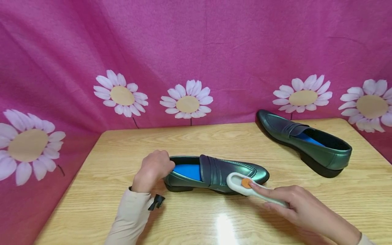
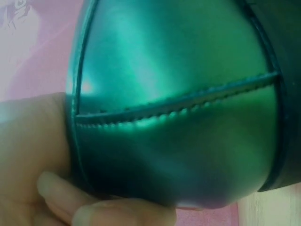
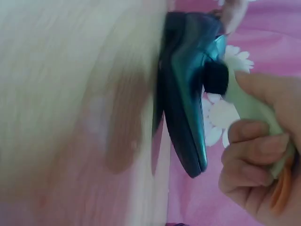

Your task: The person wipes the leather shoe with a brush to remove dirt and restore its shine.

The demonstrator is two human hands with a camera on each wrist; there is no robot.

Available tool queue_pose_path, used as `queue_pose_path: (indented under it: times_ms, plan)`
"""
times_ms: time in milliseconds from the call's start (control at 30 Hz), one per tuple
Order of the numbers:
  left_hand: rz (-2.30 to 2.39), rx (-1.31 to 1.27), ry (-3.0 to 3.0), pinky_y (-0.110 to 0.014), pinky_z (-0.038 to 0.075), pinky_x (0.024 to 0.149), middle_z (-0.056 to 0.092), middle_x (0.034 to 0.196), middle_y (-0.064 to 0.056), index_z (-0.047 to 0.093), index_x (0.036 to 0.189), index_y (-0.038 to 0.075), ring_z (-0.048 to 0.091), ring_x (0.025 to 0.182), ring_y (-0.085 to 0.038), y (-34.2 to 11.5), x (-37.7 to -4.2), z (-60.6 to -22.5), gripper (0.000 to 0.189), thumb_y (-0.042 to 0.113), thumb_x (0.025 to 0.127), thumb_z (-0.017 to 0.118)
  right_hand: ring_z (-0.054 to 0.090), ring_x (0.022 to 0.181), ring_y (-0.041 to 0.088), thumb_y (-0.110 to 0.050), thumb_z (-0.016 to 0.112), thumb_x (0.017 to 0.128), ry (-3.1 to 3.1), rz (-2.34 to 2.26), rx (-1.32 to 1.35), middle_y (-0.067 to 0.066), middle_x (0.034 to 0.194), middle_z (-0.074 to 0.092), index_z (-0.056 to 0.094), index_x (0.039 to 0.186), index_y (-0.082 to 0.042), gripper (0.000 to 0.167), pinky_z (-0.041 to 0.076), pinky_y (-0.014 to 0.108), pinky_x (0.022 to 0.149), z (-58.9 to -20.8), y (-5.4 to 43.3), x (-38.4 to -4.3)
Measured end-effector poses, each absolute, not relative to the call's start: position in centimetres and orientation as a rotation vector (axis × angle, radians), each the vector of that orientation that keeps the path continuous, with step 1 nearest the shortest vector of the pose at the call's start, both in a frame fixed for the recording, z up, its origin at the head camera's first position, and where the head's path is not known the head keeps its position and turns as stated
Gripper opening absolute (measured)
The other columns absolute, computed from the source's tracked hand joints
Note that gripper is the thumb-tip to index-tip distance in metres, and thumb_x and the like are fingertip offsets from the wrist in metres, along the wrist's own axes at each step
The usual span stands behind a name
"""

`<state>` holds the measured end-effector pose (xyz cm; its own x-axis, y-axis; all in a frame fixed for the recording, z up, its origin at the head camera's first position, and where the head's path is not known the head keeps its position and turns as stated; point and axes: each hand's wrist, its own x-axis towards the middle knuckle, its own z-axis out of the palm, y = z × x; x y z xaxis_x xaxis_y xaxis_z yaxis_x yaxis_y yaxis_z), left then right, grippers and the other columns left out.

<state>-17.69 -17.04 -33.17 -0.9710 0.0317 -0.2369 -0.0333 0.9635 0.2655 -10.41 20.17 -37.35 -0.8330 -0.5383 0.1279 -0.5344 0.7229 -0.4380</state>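
Note:
A dark green metallic loafer (image 1: 220,172) with a blue insole lies toe to the right on the table. My left hand (image 1: 154,168) grips it by the heel end. In the left wrist view the stitched heel (image 2: 174,117) fills most of the picture, fingers curled at its rim. My right hand (image 1: 301,207) holds a pale-handled shoe brush (image 1: 239,183), a fingertip on its orange button. The brush head lies over the loafer's near side by the toe. Dark bristles (image 3: 216,77) face the loafer in the right wrist view; whether they touch it I cannot tell.
A second matching loafer (image 1: 306,143) rests at the back right of the wooden table (image 1: 128,143), its heel toward the right front. Behind the table hangs a magenta cloth (image 1: 229,51) with white daisies. A black clip (image 1: 157,202) sticks out by the left sleeve.

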Motion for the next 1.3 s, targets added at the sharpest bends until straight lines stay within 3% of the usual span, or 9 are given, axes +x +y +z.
queue_pose_path:
  times_ms: [33, 267, 433, 567, 800, 933, 1067, 1167, 1300]
  plan:
    - [0.397, -0.003, 2.873, -0.029, 0.034, 0.051, 0.046, 0.067, -0.006, 0.060, 0.072, 0.004, 0.050, 0.062, -0.023, -17.0, -17.7, -33.2, 0.022, 0.015, 0.088, 0.051, 0.048, 0.069, -0.004, -0.034, 0.064, 0.092, 2.886, -0.741, -0.875, -0.025, 0.081, 0.060, 0.045, 0.142, -0.041, 0.054, 0.040, 0.022, 0.062, -37.3, 20.1, -10.4]
    - [0.417, -0.005, 2.869, -0.029, 0.034, 0.051, 0.046, 0.067, -0.007, 0.060, 0.073, 0.003, 0.049, 0.062, -0.023, -17.2, -17.6, -33.3, 0.021, 0.014, 0.088, 0.051, 0.037, 0.055, 0.000, -0.032, 0.069, 0.088, 3.172, -0.519, -0.744, -0.021, 0.062, 0.040, 0.043, 0.142, -0.042, 0.061, 0.032, 0.026, 0.051, -37.5, 19.9, -10.4]
    - [0.423, -0.020, 2.869, -0.029, 0.034, 0.051, 0.046, 0.068, -0.007, 0.060, 0.075, 0.003, 0.049, 0.062, -0.023, -17.4, -17.6, -33.4, 0.020, 0.014, 0.088, 0.051, 0.044, 0.065, -0.004, -0.033, 0.067, 0.089, 2.961, -0.624, -0.793, -0.026, 0.076, 0.055, 0.043, 0.141, -0.045, 0.058, 0.039, 0.023, 0.059, -37.0, 20.0, -10.4]
    - [0.439, -0.011, 2.877, -0.029, 0.033, 0.050, 0.046, 0.067, -0.007, 0.060, 0.072, 0.003, 0.049, 0.060, -0.023, -17.4, -17.7, -33.5, 0.021, 0.014, 0.087, 0.051, 0.039, 0.057, -0.001, -0.029, 0.071, 0.087, 3.166, -0.541, -0.768, -0.023, 0.063, 0.042, 0.045, 0.141, -0.044, 0.062, 0.034, 0.025, 0.052, -37.3, 19.9, -10.5]
    - [0.447, -0.015, 2.877, -0.029, 0.034, 0.051, 0.047, 0.068, -0.007, 0.061, 0.078, 0.002, 0.050, 0.062, -0.023, -17.7, -17.6, -33.5, 0.018, 0.014, 0.087, 0.051, 0.054, 0.076, -0.002, -0.040, 0.061, 0.092, 2.837, -0.716, -0.822, -0.019, 0.096, 0.066, 0.043, 0.142, -0.043, 0.053, 0.045, 0.025, 0.063, -36.9, 19.8, -10.6]
    - [0.475, -0.010, 2.877, -0.029, 0.034, 0.051, 0.045, 0.067, -0.007, 0.060, 0.076, 0.002, 0.049, 0.061, -0.023, -17.6, -17.5, -33.6, 0.018, 0.013, 0.087, 0.050, 0.047, 0.060, 0.007, -0.026, 0.069, 0.089, 3.118, -0.538, -0.644, -0.014, 0.073, 0.058, 0.041, 0.144, -0.043, 0.064, 0.036, 0.029, 0.052, -37.6, 19.8, -10.6]
    - [0.489, 0.005, 2.874, -0.029, 0.033, 0.051, 0.044, 0.066, -0.007, 0.060, 0.077, 0.002, 0.049, 0.060, -0.023, -17.4, -17.5, -33.7, 0.018, 0.013, 0.088, 0.051, 0.036, 0.051, 0.012, -0.010, 0.069, 0.085, 3.272, -0.422, -0.516, -0.008, 0.065, 0.046, 0.038, 0.147, -0.038, 0.074, 0.029, 0.030, 0.045, -38.5, 20.3, -10.5]
    - [0.489, 0.007, 2.878, -0.029, 0.033, 0.051, 0.044, 0.066, -0.007, 0.062, 0.080, 0.001, 0.048, 0.060, -0.022, -17.3, -17.5, -33.6, 0.018, 0.013, 0.088, 0.051, 0.038, 0.050, 0.012, -0.018, 0.069, 0.087, 3.280, -0.384, -0.542, -0.007, 0.066, 0.045, 0.034, 0.149, -0.036, 0.073, 0.031, 0.032, 0.045, -38.6, 20.2, -10.5]
    - [0.484, 0.007, 2.878, -0.028, 0.033, 0.051, 0.044, 0.066, -0.007, 0.062, 0.082, 0.000, 0.048, 0.059, -0.022, -17.3, -17.6, -33.6, 0.018, 0.013, 0.088, 0.051, 0.048, 0.058, 0.007, -0.044, 0.062, 0.091, 3.132, -0.358, -0.653, -0.010, 0.075, 0.052, 0.030, 0.150, -0.038, 0.067, 0.044, 0.035, 0.055, -38.1, 19.9, -10.4]
